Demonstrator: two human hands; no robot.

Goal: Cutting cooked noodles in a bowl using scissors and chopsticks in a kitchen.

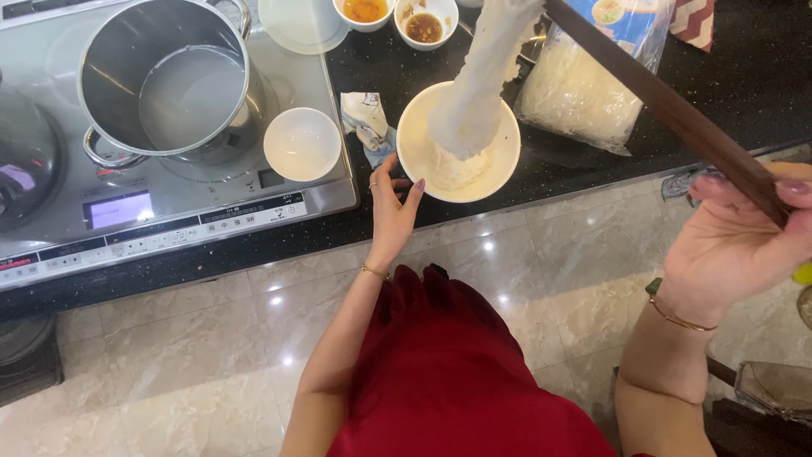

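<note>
White noodles (474,93) — a soft, limp, likely slippery hank hanging from dark chopsticks (677,114) into the cream bowl (499,169) near the desk's front edge; light, prone to slide, best pinched high across the bundle. Right hand (736,245): fingers closed round the chopsticks' upper ends. Left hand (391,207): open, fingers spread, fingertips touching the bowl's left rim — steel pot (169,76) and small white bowl (302,144) on the cooktop toward the left, noodle bag (584,93) behind.
</note>
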